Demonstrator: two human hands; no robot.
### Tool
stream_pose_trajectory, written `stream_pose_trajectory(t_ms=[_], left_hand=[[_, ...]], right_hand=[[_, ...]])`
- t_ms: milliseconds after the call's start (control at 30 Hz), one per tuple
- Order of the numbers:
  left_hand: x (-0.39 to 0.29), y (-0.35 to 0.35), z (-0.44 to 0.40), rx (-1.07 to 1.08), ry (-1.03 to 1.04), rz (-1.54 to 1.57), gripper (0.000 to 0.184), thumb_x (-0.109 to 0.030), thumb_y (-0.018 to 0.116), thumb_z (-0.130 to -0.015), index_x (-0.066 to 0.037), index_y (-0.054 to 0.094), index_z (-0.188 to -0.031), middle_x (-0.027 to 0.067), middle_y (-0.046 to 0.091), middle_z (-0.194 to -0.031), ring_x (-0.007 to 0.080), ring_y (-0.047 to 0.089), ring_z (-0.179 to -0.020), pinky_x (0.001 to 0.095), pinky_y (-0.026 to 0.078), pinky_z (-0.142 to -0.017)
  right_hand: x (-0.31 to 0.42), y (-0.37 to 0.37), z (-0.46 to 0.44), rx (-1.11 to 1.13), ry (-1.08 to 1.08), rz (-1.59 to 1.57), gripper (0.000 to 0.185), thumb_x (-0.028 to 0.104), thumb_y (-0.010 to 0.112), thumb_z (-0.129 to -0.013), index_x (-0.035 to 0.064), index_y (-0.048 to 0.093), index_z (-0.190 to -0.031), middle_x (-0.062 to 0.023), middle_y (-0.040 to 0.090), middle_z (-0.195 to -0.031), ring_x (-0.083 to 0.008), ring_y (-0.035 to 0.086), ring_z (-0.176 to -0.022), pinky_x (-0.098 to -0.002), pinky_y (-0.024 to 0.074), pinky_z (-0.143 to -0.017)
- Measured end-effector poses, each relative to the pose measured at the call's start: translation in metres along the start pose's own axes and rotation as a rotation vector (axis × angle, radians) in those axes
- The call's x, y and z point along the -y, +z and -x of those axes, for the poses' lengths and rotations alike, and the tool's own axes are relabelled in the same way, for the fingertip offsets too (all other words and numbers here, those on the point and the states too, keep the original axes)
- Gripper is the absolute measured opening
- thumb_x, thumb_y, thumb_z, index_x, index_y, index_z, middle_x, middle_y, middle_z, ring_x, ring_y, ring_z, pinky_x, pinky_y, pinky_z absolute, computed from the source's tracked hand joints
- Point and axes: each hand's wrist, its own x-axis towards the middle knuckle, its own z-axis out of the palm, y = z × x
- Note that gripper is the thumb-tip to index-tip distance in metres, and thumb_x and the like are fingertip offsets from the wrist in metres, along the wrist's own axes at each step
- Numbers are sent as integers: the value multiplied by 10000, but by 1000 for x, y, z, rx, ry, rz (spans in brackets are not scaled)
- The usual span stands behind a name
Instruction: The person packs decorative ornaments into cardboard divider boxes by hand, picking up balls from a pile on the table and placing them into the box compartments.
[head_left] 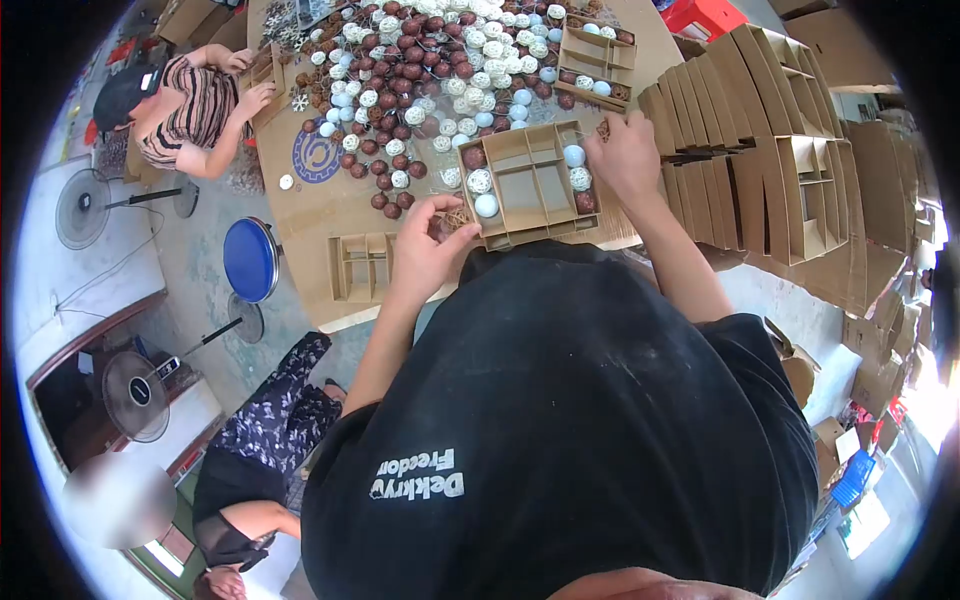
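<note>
A cardboard box with dividers (527,188) lies on the table edge in front of me. Down its left column sit a dark brown ball (474,158), a white woven ball (479,181) and a pale ball (486,205). The right column has a light blue ball (574,156), a white ball (580,179) and a dark brown ball (586,202). At the box's lower left corner, my left hand (422,250) is closed around a brown wicker ball (457,218). My right hand (626,160), by the upper right corner, pinches a small brown thing (603,129), mostly hidden by fingers.
A large heap of brown, white and blue balls (420,70) covers the table's far side. Another divided box (597,60) holds balls at the back right. Stacked boxes (735,140) stand right. An unfilled divided box (358,268) lies left. A co-worker (190,105) handles a box.
</note>
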Motion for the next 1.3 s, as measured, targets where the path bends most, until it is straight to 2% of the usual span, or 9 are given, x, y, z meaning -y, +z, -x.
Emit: stream_pose_trajectory(t_ms=[167, 233, 367, 533, 733, 800, 933, 1000, 1300], left_hand=[[5, 0, -1, -10, -167, 431, 327, -119, 761, -942, -1, 630, -1218, 51, 684, -1091, 82, 633, -940, 244, 511, -793], [1, 1, -4, 3, -242, 646, 331, -87, 719, -971, 17, 594, -1260, 65, 683, -1102, 96, 650, -959, 252, 530, -817], [7, 9, -11, -28, -211, 575, 327, -55, 696, -977, 19, 576, -1272, 76, 687, -1125, 118, 660, -1016, 267, 538, -899], [23, 25, -13, -28, -152, 619, 349, -51, 719, -958, 16, 571, -1267, 82, 692, -1134, 119, 659, -1035, 268, 536, -915], [37, 35, -12, 63, -173, 307, 368, -40, 740, -923, -24, 591, -1259, 83, 670, -1185, 164, 663, -1063, 301, 540, -920], [24, 33, -11, 75, 31, -227, 351, -82, 788, -847, -72, 655, -1172, 97, 610, -1147, 250, 661, -1048, 354, 547, -892], [23, 39, -11, 105, 89, -248, 344, -106, 796, -815, -94, 675, -1137, 123, 601, -1111, 317, 635, -1033, 402, 541, -874], [26, 40, -14, 149, 324, -448, 329, -106, 793, -806, -79, 686, -1116, 123, 588, -1067, 320, 638, -995, 417, 543, -841], [24, 48, -18, 261, 160, -536, 340, -183, 822, -796, -71, 678, -1083, 122, 579, -1037, 338, 642, -945, 463, 533, -786]], right_hand=[[2, 2, -3, -20, -34, 19, 296, 195, 722, -833, 19, 685, -1069, -173, 556, -1072, -371, 576, -1053, -506, 539, -849], [-5, 17, -7, -49, -190, -69, 310, 162, 728, -822, 35, 687, -1101, -153, 581, -1029, -354, 592, -1015, -460, 532, -862], [-2, 36, -8, 25, -369, -169, 446, 166, 750, -848, 53, 605, -1254, -164, 605, -1076, -367, 606, -1017, -457, 525, -897], [-18, 46, -11, 124, -296, -247, 353, 199, 751, -882, 62, 659, -1195, -155, 623, -1075, -367, 616, -1034, -456, 527, -891], [-17, 53, -10, 114, -283, -259, 296, 219, 722, -909, 47, 691, -1147, -179, 622, -1038, -396, 627, -986, -479, 529, -857], [-13, 49, -7, 40, -263, -345, 332, 229, 710, -920, 45, 668, -1192, -171, 625, -1058, -391, 634, -1007, -477, 535, -858], [-9, 38, 4, 95, -185, -326, 359, 222, 705, -923, 40, 645, -1228, -170, 626, -1080, -390, 638, -1025, -476, 541, -857], [-12, 40, 6, 68, -219, -319, 369, 230, 705, -924, 41, 640, -1234, -171, 624, -1089, -391, 639, -1023, -478, 541, -860], [-11, 28, 26, 113, -138, -296, 375, 223, 694, -918, 29, 631, -1234, -189, 631, -1136, -400, 636, -1054, -478, 537, -881]])
